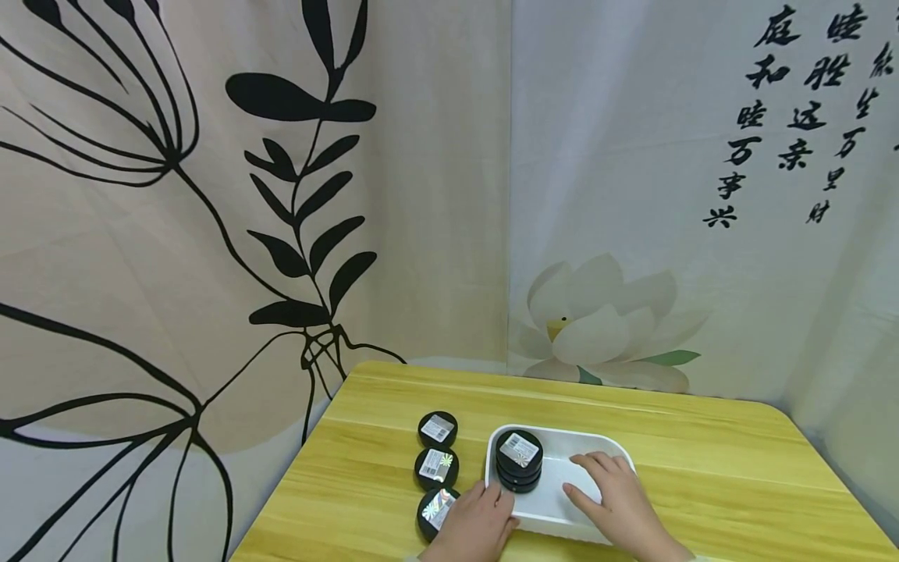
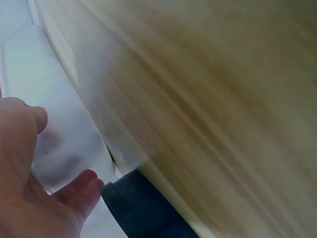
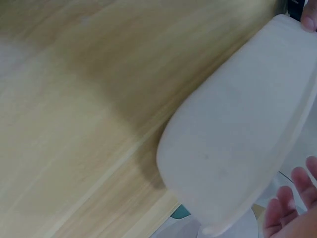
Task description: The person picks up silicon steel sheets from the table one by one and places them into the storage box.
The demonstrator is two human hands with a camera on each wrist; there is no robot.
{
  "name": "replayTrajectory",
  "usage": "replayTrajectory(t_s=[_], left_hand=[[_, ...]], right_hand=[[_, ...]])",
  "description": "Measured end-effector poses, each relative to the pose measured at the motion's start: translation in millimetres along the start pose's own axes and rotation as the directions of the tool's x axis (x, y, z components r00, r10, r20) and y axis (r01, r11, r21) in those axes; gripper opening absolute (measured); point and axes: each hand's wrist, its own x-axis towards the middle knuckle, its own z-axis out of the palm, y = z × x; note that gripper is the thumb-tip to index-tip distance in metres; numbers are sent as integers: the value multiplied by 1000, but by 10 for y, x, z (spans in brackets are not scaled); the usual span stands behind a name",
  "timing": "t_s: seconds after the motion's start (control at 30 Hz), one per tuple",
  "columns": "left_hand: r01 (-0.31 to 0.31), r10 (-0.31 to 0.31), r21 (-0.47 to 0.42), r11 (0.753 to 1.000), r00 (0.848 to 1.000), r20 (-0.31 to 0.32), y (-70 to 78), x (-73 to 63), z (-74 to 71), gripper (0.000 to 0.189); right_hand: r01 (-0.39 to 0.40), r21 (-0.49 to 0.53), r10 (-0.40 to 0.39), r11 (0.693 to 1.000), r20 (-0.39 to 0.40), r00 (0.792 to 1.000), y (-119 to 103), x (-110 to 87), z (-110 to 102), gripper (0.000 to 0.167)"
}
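Observation:
A white tray point(image 1: 562, 515) with rounded corners stands on the wooden table, and inside its left end is a stack of round black tins point(image 1: 519, 460) with white labels. At the tray's front left corner my left hand point(image 1: 477, 519) holds on, thumb along the near wall in the left wrist view. My right hand point(image 1: 618, 499) hovers over the tray's right end, thumb and fingers spread, with nothing between them. In the right wrist view its fingertips point(image 3: 299, 181) show beyond the rim. Left of the tray, the nearest loose tin point(image 1: 434, 509) is partly covered by my left hand.
Two more black tins, a far one point(image 1: 438, 428) and a middle one point(image 1: 436, 467), line up with the nearest tin left of the tray. The yellow wood-grain table point(image 1: 674, 437) ends at a printed curtain point(image 1: 435, 195) behind it.

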Motion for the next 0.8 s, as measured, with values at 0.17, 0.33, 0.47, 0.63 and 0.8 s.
replayTrajectory(t_s=[0.17,0.33,0.47,0.63,0.8], left_hand=[[6,-6,-11,1000,1000,1,5,-1,-2,27],[5,-4,-28,1000,1000,21,4,-2,-35,27],[6,-4,-38,999,999,32,-4,0,-55,27],[1,0,-38,999,1000,16,-14,2,-78,26],[1,-1,-34,999,1000,6,-8,2,-87,26]], right_hand=[[13,-53,-13,999,-10,1000,20,-62,-1,30],[15,-99,-18,995,-33,999,81,-156,22,28],[2,-108,-8,994,-53,999,133,-220,33,25],[-18,-125,13,992,-45,999,190,-292,50,25],[-19,-138,5,990,-104,995,261,-376,98,21]])
